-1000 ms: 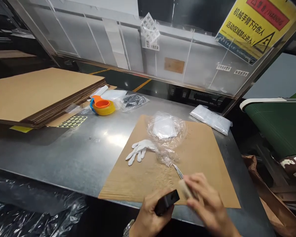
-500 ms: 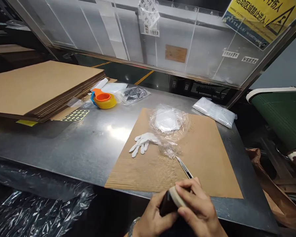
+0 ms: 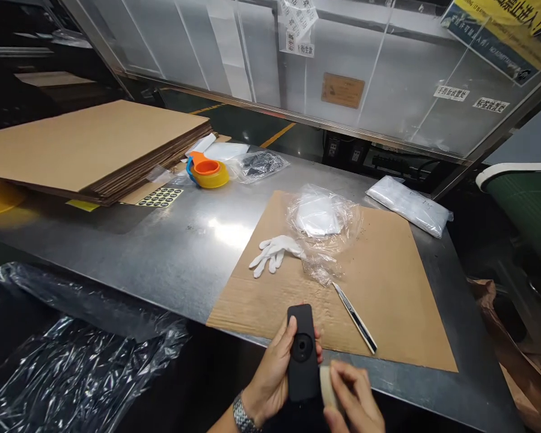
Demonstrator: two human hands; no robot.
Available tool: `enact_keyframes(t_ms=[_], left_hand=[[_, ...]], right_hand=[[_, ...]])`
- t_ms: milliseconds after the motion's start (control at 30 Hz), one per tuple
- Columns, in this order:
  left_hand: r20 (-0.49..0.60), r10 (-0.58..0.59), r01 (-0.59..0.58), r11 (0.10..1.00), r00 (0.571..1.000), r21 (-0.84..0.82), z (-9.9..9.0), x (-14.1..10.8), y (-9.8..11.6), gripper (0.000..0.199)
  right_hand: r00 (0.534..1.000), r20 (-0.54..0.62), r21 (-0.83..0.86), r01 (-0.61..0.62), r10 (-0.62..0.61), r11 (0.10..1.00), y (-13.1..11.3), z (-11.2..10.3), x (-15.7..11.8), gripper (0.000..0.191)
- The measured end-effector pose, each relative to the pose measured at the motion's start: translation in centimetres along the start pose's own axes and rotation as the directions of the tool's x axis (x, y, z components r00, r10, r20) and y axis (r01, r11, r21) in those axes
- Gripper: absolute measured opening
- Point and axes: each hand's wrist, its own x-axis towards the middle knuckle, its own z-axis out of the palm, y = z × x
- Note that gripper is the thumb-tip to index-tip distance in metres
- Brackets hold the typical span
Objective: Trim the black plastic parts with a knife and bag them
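My left hand (image 3: 270,376) is wrapped round a black oblong device (image 3: 303,376) with a round dark recess in its face. The device points away from me, over the front edge of the table. Pinched in my right hand (image 3: 358,397) is a beige, thick-edged piece (image 3: 327,388), close beside the device's right side; its exact kind is unclear. A utility knife (image 3: 355,317) lies on the cardboard sheet (image 3: 388,288) just beyond my right hand. Further back on the sheet are a white glove (image 3: 275,252) and a clear plastic bag (image 3: 349,222) with white pieces inside.
A tall cardboard stack (image 3: 117,144) fills the table's left side. Near it are an orange-and-yellow tape dispenser (image 3: 211,174) and a sheet of round stickers (image 3: 161,197). A wrapped white packet (image 3: 408,205) lies at back right. Black plastic sheeting (image 3: 72,361) hangs at lower left.
My hands have moved apart and down. The black device now shows its long face, and the beige piece has come away from its end. My view has shifted left.
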Motion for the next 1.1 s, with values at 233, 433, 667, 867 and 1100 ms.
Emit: enact_keyframes(t_ms=[233, 433, 667, 867, 1100], left_hand=[[0.118, 0.137, -0.162, 0.956, 0.984, 0.245, 0.1, -2.0, -1.7, 0.047], [0.140, 0.135, -0.180, 0.904, 0.981, 0.388, -0.2, -2.2, -1.4, 0.059], [0.006, 0.291, -0.256, 0.833, 0.957, 0.490, -0.1, -1.2, -1.1, 0.047], [-0.039, 0.052, -0.046, 0.989, 0.998, 0.143, 0.0, -0.8, -0.1, 0.054], [0.049, -0.176, 0.183, 0.943, 0.983, -0.278, 1.3, -0.3, 0.6, 0.029]], right_hand=[[0.976, 0.123, -0.116, 0.194, -0.180, 0.974, -0.7, -1.1, 6.1, 0.054], [0.985, 0.129, -0.001, 0.116, -0.115, 0.993, -1.1, -1.0, 5.3, 0.051], [0.953, 0.264, -0.195, 0.204, -0.149, 0.959, -2.1, -1.1, 6.7, 0.056], [0.906, 0.343, -0.053, 0.283, -0.248, 0.958, -3.5, -0.1, 4.3, 0.049], [0.943, 0.241, 0.066, 0.220, -0.229, 0.973, -2.4, 0.0, 3.8, 0.051]])
